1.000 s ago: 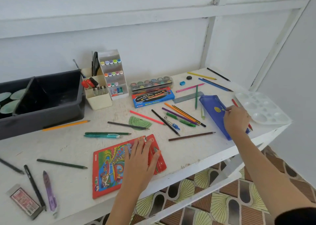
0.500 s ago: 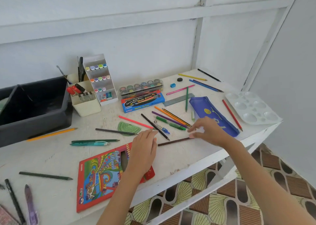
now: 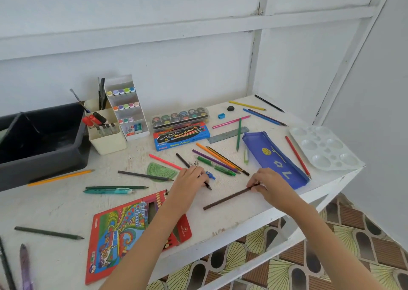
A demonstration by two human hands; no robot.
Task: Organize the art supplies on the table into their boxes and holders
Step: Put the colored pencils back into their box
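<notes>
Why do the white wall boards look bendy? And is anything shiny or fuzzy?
Head view: the wide lens bends the wall boards and stretches things near the edges; soft, even light leaves only faint shadows; the paint palette gleams a little; nothing is badly blurred.

table (image 3: 231, 221): white | on it: pencils (image 3: 47, 233), pens (image 3: 108, 191), ruler (image 3: 225, 135), gray bin (image 3: 44, 157), blue pouch (image 3: 273, 157), paint tray (image 3: 320, 148), red pencil box (image 3: 114, 234)

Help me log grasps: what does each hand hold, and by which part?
Right hand pinches the brown pencil at one end; left hand grips the black pencil near its tip.
</notes>
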